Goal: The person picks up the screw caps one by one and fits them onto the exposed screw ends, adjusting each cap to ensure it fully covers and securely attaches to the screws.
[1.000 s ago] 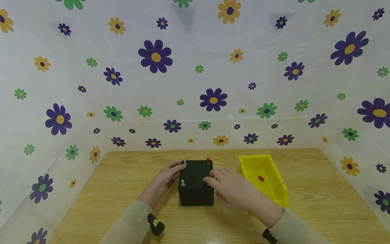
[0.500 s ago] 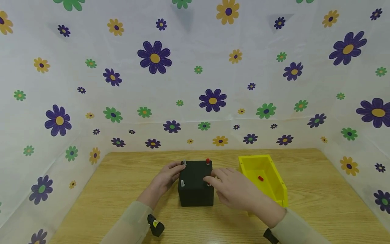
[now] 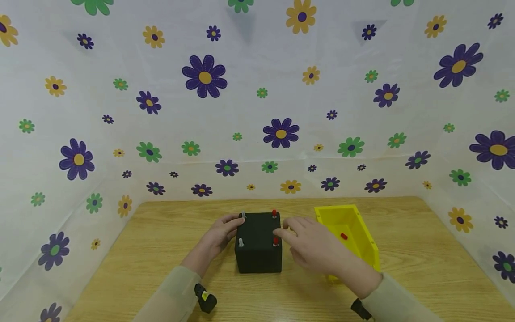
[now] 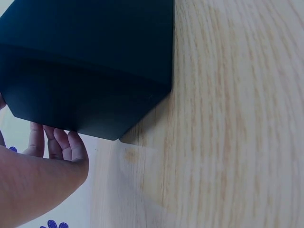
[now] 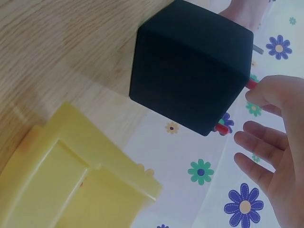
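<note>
A black box [image 3: 257, 232] stands on the table, with metal toggle levers at its top corners. On its left side, the far lever [image 3: 243, 215] and near lever [image 3: 241, 242] are bare metal. Red caps sit on the right ones, the far cap [image 3: 274, 213] and the near cap [image 3: 275, 241]. My left hand [image 3: 219, 232] holds the box's far left corner, its fingers reaching behind the box in the left wrist view. My right hand [image 3: 311, 241] hovers just right of the box, fingers loosely bent, thumb close to the near cap and nothing between the fingers.
A yellow bin [image 3: 368, 237] stands to the right of the box, partly behind my right forearm. Inside it lies a loose red cap [image 3: 344, 236]. Flowered white sheeting [image 3: 257, 112] walls the wooden table [image 3: 169, 250] at the back and sides.
My right hand has drawn back slightly to the right from the near right lever, uncovering the red cap on it. My left hand and the box stay put.
</note>
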Action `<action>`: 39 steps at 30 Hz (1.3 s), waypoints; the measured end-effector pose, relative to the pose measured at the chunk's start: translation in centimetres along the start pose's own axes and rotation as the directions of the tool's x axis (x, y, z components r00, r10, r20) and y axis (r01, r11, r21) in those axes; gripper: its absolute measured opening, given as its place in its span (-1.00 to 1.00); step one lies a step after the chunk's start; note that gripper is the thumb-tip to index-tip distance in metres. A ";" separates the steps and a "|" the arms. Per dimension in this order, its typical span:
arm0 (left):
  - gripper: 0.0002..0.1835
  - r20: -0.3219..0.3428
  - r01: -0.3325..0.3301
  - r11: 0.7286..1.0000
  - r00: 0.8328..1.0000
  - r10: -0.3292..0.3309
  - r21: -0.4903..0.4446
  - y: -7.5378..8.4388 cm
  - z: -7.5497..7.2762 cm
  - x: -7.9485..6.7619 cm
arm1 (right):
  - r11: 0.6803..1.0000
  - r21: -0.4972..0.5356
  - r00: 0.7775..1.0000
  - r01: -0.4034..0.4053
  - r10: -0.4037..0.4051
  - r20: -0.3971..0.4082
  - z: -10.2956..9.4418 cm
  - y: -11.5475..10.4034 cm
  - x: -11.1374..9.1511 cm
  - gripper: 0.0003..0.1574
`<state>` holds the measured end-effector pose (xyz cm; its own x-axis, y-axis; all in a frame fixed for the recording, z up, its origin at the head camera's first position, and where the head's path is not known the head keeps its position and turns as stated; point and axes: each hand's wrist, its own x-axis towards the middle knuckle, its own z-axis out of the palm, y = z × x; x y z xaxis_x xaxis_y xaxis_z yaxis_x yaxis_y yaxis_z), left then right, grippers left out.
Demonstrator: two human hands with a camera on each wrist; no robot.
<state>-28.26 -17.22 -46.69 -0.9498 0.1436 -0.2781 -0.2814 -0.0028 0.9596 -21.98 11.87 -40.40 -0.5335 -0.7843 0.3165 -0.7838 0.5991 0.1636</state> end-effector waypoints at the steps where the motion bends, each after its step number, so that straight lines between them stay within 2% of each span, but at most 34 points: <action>1: -0.52 0.000 0.000 1.000 1.000 0.000 0.001 0.0 0.0 0.0 | 1.000 -0.005 1.000 0.001 -0.001 -0.004 0.0 0.1 0.0 -0.33; 14: -0.46 0.004 -0.005 1.000 1.000 0.005 -0.003 0.1 -0.2 0.1 | 0.999 -0.050 1.000 -0.010 0.010 0.000 -0.4 0.6 -0.3 -0.30; 25: -0.46 0.008 0.001 1.000 1.000 -0.002 0.010 0.0 -0.1 0.1 | 0.997 -0.065 0.999 -0.036 0.038 0.038 0.0 1.1 -0.8 -0.24; 39: -0.49 0.000 0.001 1.000 1.000 -0.001 0.005 0.0 0.1 0.1 | 0.995 -0.050 0.995 -0.084 0.087 0.051 0.3 1.7 -1.8 -0.23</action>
<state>-28.32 -17.14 -46.71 -0.9495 0.1434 -0.2792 -0.2818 0.0023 0.9595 -22.45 14.30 -40.99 -0.6148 -0.7367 0.2815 -0.7194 0.6701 0.1825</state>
